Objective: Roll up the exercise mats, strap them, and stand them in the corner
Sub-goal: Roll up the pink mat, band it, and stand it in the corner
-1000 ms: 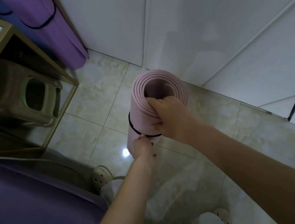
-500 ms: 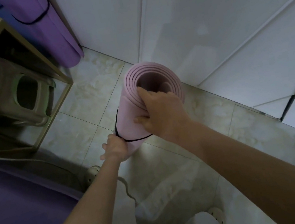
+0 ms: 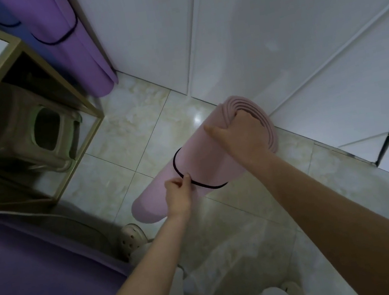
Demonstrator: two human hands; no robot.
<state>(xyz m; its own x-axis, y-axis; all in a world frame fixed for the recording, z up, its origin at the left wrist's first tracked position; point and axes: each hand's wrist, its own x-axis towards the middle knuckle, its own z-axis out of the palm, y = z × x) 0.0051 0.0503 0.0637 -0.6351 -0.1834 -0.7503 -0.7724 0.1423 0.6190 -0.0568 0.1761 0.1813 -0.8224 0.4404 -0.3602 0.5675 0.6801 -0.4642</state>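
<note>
While the right hand is gripping the top rim of the rolled pink mat and holding it tilted over the tiled floor by the white cabinet doors, the left hand is pinching the black strap looped round the roll, likely seating it so the roll is not unwinding. A strapped purple mat is already standing in the corner, probably the destination. No brand or writing is showing.

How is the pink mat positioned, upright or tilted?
Tilted: the pink mat leans, its spiral end gripped by the right hand; the left hand pinches its black strap.
</note>
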